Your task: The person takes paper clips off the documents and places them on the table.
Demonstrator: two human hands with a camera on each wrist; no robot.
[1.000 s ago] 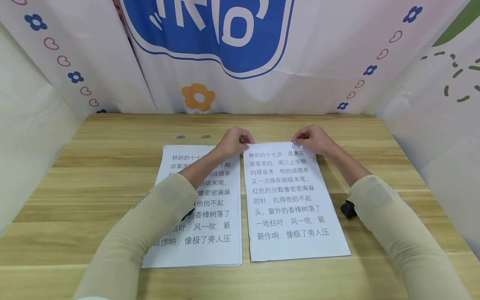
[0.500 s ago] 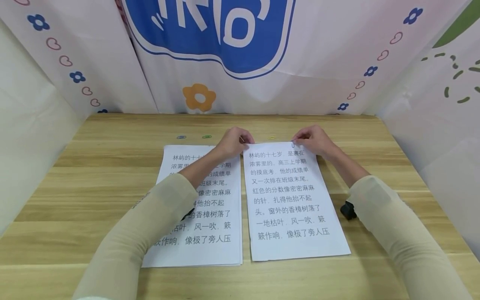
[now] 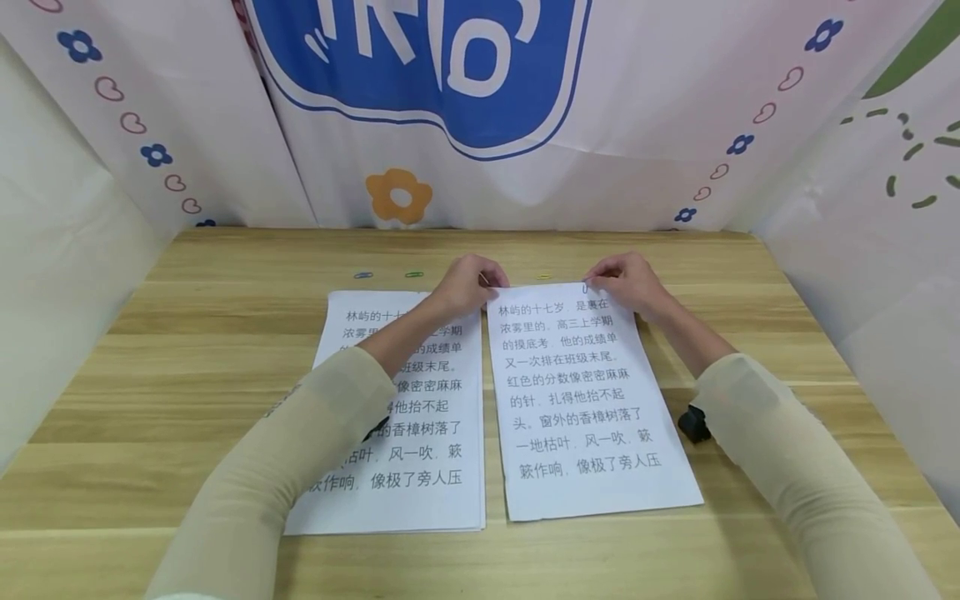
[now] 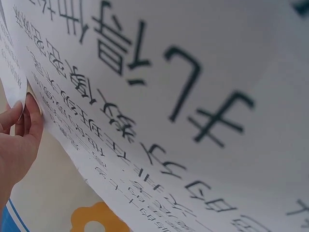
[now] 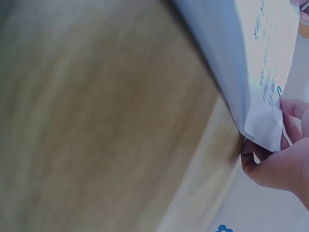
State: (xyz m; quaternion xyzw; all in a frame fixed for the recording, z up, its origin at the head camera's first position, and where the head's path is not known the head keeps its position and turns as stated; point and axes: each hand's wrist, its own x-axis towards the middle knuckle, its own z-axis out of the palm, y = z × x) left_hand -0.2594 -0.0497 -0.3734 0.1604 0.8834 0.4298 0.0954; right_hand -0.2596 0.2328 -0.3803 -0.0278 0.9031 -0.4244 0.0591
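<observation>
A printed paper sheet (image 3: 573,400) lies to the right of a paper stack (image 3: 420,500) printed with the same kind of text. My left hand (image 3: 467,283) pinches that right sheet at its top left corner; the left wrist view shows the thumb and fingers of my left hand (image 4: 20,140) at the paper's edge. Near the top right corner, a small paper clip (image 3: 585,288) sits over the top edge. My right hand (image 3: 630,282) pinches the clip's end, and in the right wrist view other fingers bend behind the corner. Whether the sheet is single cannot be told there.
Beyond the papers, a blue paper clip (image 3: 363,275), a green paper clip (image 3: 414,274) and a yellow paper clip (image 3: 543,277) lie on the wooden table (image 3: 187,333). A printed backdrop (image 3: 615,192) rises behind the table's far edge. My left forearm crosses the stack.
The right sheet's lower end has shifted slightly to the right and away from me. Both hands keep their hold at the top edge, almost still.
</observation>
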